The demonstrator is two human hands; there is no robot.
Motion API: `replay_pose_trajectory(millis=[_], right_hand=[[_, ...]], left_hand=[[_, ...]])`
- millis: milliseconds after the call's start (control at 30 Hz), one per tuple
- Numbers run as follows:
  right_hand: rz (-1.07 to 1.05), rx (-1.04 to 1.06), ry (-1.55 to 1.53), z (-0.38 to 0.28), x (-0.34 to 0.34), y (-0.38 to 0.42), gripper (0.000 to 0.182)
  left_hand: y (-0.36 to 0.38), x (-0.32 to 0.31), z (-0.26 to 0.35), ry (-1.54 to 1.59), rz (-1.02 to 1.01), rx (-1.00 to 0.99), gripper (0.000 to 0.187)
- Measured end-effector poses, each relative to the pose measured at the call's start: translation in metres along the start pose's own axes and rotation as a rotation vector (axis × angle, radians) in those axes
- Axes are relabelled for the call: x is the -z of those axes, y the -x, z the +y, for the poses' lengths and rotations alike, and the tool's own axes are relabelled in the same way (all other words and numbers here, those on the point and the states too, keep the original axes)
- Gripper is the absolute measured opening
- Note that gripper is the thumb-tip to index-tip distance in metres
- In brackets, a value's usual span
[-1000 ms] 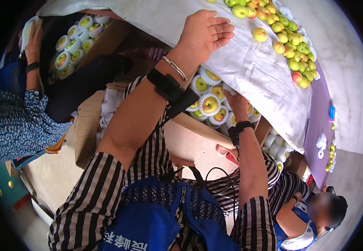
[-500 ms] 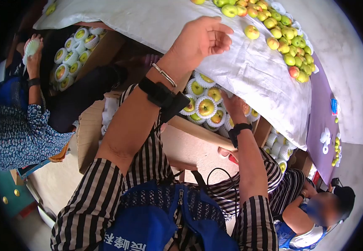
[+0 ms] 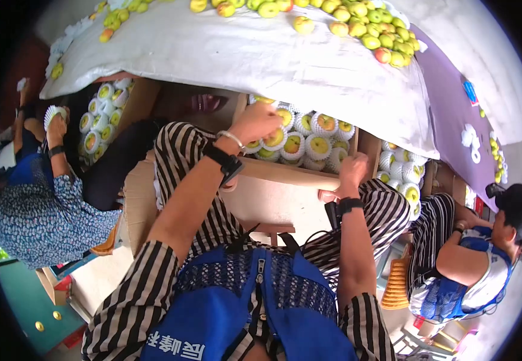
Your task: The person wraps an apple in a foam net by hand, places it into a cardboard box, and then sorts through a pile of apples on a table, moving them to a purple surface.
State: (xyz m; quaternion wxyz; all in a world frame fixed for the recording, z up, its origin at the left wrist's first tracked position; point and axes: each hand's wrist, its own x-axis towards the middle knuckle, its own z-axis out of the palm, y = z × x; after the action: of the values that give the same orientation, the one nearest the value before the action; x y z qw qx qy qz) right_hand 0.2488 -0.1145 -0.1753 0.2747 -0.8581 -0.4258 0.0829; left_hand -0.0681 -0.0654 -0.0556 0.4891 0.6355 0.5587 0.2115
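- White cloth [image 3: 357, 84] hangs over the far side of the box [image 3: 288, 172], hiding part of it; loose apples [image 3: 371, 41] lie on top.
- Co-worker [image 3: 38, 204] at left, another [image 3: 471, 265] at right.
- Pale floor [image 3: 270, 198] below; purple cloth [image 3: 453, 114] at right.
- Netted apples [image 3: 320, 144], yellow-green, some blushed red, packed inside the box.
- Left hand [image 3: 258, 123] curled over its left end; hold cannot be told.
- Right hand [image 3: 353, 169], fingers bent at its near right corner; grip unclear.
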Motion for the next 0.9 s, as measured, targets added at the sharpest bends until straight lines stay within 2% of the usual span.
replay_pose_trajectory(millis=[100, 167, 200, 233, 300, 400, 433, 500, 533, 567, 600, 667, 700, 733, 767, 800, 900], right_hand=[[-0.044, -0.172, 0.286, 0.069, -0.064, -0.055, 0.032], [-0.140, -0.257, 0.283, 0.071, -0.070, -0.064, 0.038], [-0.188, -0.313, 0.143, 0.054, -0.046, -0.057, 0.041], [-0.239, -0.367, 0.004, 0.037, -0.029, -0.053, 0.045], [-0.306, -0.282, 0.052, 0.037, -0.026, -0.061, 0.045], [-0.398, -0.034, 0.159, 0.082, -0.058, -0.097, 0.042], [-0.441, 0.055, 0.193, 0.095, -0.067, -0.103, 0.041], [-0.534, 0.222, 0.245, 0.114, -0.081, -0.115, 0.039], [-0.594, 0.210, 0.218, 0.102, -0.069, -0.110, 0.038], [-0.653, 0.195, 0.191, 0.086, -0.055, -0.104, 0.037], [-0.692, 0.076, 0.119, 0.044, -0.019, -0.083, 0.037], [-0.555, -0.103, 0.086, 0.070, -0.050, -0.083, 0.041], [-0.524, -0.171, 0.077, 0.077, -0.059, -0.082, 0.043], [-0.595, -0.030, 0.171, 0.101, -0.089, -0.091, 0.037], [-0.600, -0.144, 0.109, 0.085, -0.072, -0.088, 0.035], [-0.616, -0.251, 0.042, 0.060, -0.049, -0.079, 0.033], [-0.558, -0.305, -0.042, 0.045, -0.030, -0.070, 0.031]], left_hand=[[0.009, -0.012, -0.032, -0.162, 0.473, 0.169, 0.032], [-0.002, -0.030, -0.076, -0.106, 0.748, 0.262, 0.033], [-0.009, -0.035, -0.096, -0.076, 0.887, 0.311, 0.034], [-0.014, -0.037, -0.109, -0.081, 0.907, 0.320, 0.035], [-0.019, -0.039, -0.128, -0.093, 0.945, 0.348, 0.037], [-0.038, -0.033, -0.143, -0.155, 0.749, 0.454, 0.036], [-0.049, -0.026, -0.157, -0.197, 0.560, 0.513, 0.035], [-0.073, -0.024, -0.223, -0.415, 0.471, 0.352, 0.037], [-0.078, -0.022, -0.253, -0.519, 0.419, 0.262, 0.037], [-0.074, -0.016, -0.274, -0.458, 0.355, 0.168, 0.039], [-0.079, -0.011, -0.284, -0.418, 0.301, 0.102, 0.037], [-0.093, 0.001, -0.296, -0.536, 0.188, 0.108, 0.035], [-0.099, 0.005, -0.302, -0.672, 0.123, 0.120, 0.034], [-0.106, 0.008, -0.315, -0.874, 0.023, 0.060, 0.027], [-0.113, 0.010, -0.328, -1.070, -0.064, -0.021, 0.023], [-0.118, 0.011, -0.332, -1.410, -0.311, -0.100, 0.023], [-0.089, 0.018, -0.274, -1.345, -0.201, -0.123, 0.024]])
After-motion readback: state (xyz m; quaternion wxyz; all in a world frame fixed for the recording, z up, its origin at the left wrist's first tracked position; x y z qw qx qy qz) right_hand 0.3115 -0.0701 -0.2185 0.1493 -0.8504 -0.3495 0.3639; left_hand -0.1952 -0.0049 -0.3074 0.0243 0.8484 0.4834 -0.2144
